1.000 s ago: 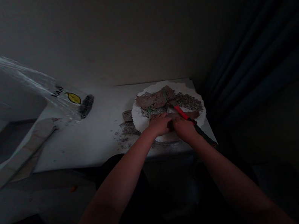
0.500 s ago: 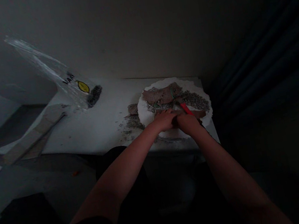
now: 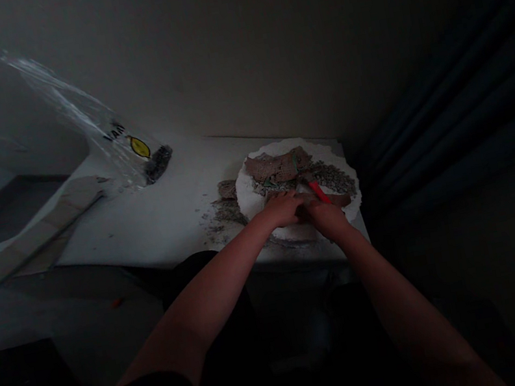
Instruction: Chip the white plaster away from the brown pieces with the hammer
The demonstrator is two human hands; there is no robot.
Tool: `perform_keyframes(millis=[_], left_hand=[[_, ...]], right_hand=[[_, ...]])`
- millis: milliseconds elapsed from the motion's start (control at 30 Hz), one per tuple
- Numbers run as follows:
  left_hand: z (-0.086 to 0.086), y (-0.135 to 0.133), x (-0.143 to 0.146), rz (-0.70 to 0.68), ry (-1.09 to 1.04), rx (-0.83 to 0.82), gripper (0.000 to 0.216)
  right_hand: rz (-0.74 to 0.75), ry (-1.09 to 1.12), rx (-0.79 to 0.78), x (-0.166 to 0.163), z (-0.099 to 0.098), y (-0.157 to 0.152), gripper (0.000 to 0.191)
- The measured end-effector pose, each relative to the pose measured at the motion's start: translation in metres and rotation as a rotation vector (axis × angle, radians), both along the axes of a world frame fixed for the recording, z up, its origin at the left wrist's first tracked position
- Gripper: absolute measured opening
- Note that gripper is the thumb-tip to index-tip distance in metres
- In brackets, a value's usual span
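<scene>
A round white slab (image 3: 252, 197) lies on the right end of a white table (image 3: 157, 216). Brown broken pieces (image 3: 277, 165) and grey gravel (image 3: 331, 174) are piled on it. My right hand (image 3: 327, 219) is closed round a red-handled hammer (image 3: 319, 191) whose head points toward the brown pieces. My left hand (image 3: 282, 207) presses down beside it on a flat brown piece, fingers curled. The scene is dim and the fingertips are hard to make out.
A clear plastic bag (image 3: 125, 150) with a yellow label and dark grains leans at the table's back left. A pale board (image 3: 32, 234) slants off the left edge. Grey crumbs (image 3: 222, 215) lie left of the slab. A dark curtain (image 3: 442, 89) hangs to the right.
The view shifted slightly. The hammer's dark lower handle, visible a second ago, is now hidden behind my right hand. Both hands stay on the slab.
</scene>
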State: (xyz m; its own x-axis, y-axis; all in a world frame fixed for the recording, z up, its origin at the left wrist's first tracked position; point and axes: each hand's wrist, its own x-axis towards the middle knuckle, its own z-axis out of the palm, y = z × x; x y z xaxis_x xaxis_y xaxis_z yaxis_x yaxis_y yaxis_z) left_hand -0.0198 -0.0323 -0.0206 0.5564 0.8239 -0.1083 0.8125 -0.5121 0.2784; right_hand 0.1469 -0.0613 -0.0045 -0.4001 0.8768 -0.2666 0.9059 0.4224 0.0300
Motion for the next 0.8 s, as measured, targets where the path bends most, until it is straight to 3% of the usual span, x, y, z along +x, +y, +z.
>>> perform_keyframes(millis=[433, 800], left_hand=[[-0.001, -0.003, 0.002, 0.044, -0.017, 0.026, 0.05], [-0.001, -0.004, 0.003, 0.053, -0.048, 0.015, 0.042]], right_hand=[[-0.049, -0.021, -0.011, -0.012, 0.001, 0.007, 0.033], [0.01, -0.086, -0.077, -0.02, 0.009, 0.018, 0.033]])
